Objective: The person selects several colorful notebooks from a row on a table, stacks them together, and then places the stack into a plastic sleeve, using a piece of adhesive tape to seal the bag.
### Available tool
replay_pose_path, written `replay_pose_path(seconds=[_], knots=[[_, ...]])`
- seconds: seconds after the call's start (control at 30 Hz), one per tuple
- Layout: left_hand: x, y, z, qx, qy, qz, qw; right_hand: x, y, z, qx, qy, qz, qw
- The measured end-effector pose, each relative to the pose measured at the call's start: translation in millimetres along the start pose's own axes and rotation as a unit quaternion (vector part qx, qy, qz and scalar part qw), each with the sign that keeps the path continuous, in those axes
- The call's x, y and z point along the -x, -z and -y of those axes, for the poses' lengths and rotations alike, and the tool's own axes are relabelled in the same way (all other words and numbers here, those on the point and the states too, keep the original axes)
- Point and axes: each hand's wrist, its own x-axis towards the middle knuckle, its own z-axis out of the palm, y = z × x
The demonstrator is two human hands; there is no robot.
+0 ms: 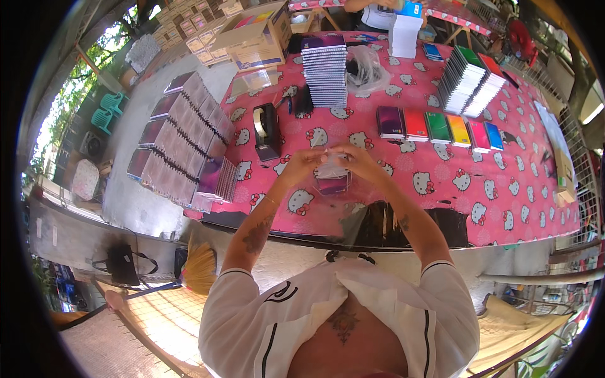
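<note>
Over the table's near part, my left hand (pixel 305 164) and my right hand (pixel 356 159) come together with fingertips pinched. Between them is thin clear plastic wrap (pixel 332 169), its edges hard to make out. A small purple notebook (pixel 333 185) shows just below the fingers, under or inside the plastic. Left of my left hand stands a black tape dispenser (pixel 268 132) with a roll of tape. To the right of my hands lies a row of small notebooks (pixel 437 128) in purple, red, green, yellow, pink and blue.
Wrapped notebooks (pixel 183 138) stand stacked at the left edge. Farther back are a tall spiral notebook stack (pixel 324 72), a crumpled plastic bag (pixel 368 72), green and red stacks (pixel 469 82) and a cardboard box (pixel 258 38). Another person (pixel 378 14) stands across the pink-clothed table (pixel 428 214).
</note>
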Motion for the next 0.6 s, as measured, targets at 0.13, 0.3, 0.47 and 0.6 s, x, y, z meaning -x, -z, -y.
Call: replay_pose_path(seconds=[0.13, 0.3, 0.47, 0.6], knots=[[11, -13, -10, -0.183, -0.151, -0.076, 0.968, 8, 1, -6, 0.026, 0.05, -0.012, 0.998], [-8, -20, -33, -0.064, -0.149, -0.159, 0.974, -7, 2, 1, -0.146, -0.042, -0.017, 0.988], [-19, -4, -38, 0.057, -0.088, -0.062, 0.992, -11, 14, -11, -0.061, -0.036, 0.054, 0.996], [19, -7, -40, -0.257, -0.113, -0.011, 0.96, 10, 1, 29, 0.108, 0.111, 0.006, 0.988]])
